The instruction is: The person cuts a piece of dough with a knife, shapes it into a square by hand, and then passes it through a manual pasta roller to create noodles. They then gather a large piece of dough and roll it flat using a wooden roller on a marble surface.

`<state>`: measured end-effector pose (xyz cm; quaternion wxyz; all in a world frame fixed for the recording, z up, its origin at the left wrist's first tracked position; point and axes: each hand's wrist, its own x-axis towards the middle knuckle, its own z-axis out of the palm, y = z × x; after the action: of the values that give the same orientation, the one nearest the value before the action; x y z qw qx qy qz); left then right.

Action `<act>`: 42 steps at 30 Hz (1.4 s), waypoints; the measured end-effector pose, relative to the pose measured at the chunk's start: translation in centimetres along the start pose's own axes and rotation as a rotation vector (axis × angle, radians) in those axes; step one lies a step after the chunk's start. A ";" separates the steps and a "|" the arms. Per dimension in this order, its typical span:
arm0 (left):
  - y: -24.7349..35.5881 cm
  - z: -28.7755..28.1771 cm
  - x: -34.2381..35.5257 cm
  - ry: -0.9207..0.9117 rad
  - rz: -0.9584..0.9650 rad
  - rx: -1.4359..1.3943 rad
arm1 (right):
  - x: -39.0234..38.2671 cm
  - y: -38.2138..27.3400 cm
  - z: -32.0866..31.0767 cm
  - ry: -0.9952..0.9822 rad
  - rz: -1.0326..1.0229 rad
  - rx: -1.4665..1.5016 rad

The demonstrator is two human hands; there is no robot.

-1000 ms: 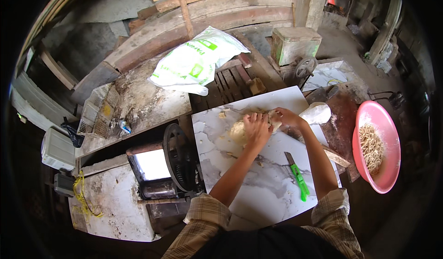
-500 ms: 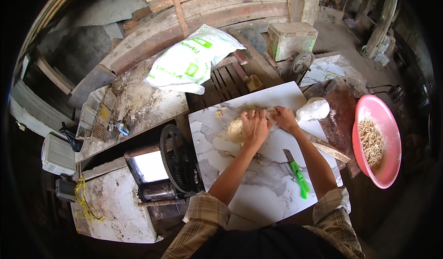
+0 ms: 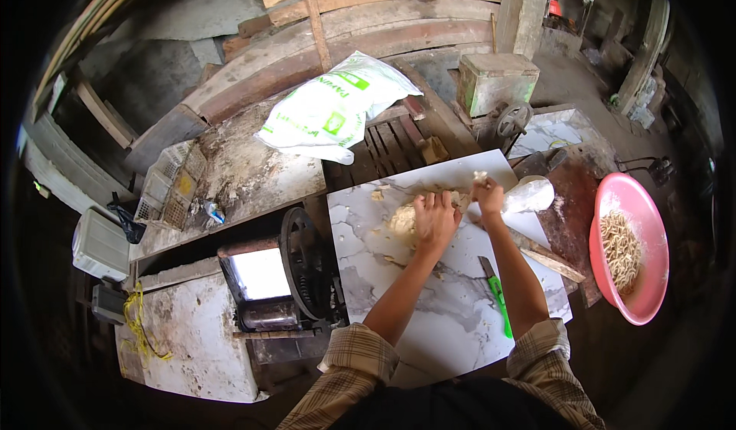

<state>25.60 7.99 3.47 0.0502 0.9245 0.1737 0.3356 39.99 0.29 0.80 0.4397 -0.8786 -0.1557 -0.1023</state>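
Your left hand (image 3: 437,219) lies palm down over the right part of a pale, lumpy mound of dough (image 3: 402,221), its fingers extended and slightly parted, resting on the dough rather than wrapped around it. The mound sits toward the far side of a smooth white board (image 3: 452,330) with grey marbled veining, and a small, rough crumb (image 3: 377,195) lies just beyond it. Your right hand (image 3: 488,196) is closed, with a ragged little piece of dough (image 3: 480,176) showing above its curled fingers. Near your right forearm lies a knife (image 3: 500,307) with a flat dark blade and a glossy green handle, partly hidden by the arm. A long, worn wooden bar (image 3: 552,261) slants along the board's right edge, near a crumpled whitish bag (image 3: 530,195). Farther right, a smooth pink basin (image 3: 653,277) holds a tangle of thin, floury strands (image 3: 619,255).

Half a second ago your right hand was low against the dough beside your left; now it is apart, raised with the torn piece. Your left hand stays on the mound.
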 end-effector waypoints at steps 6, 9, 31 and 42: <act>-0.4 -0.6 -0.5 -0.030 0.024 -0.074 | 1.6 -3.7 -7.0 -0.456 0.279 0.529; -0.3 -1.4 0.0 0.165 0.003 -0.213 | -0.2 -4.4 -10.0 -0.766 0.337 1.080; 17.6 -6.9 -4.3 0.202 -0.617 -1.694 | -10.4 -4.3 -20.3 -0.768 0.551 1.672; 23.6 -9.5 -7.8 0.230 -0.903 -2.093 | -13.0 -2.5 -24.2 -0.205 -0.575 0.362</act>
<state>20.72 -17.10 11.00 0.8947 0.2465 0.1287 0.3495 25.92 -20.21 12.88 0.5238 -0.7124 -0.4554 -0.1040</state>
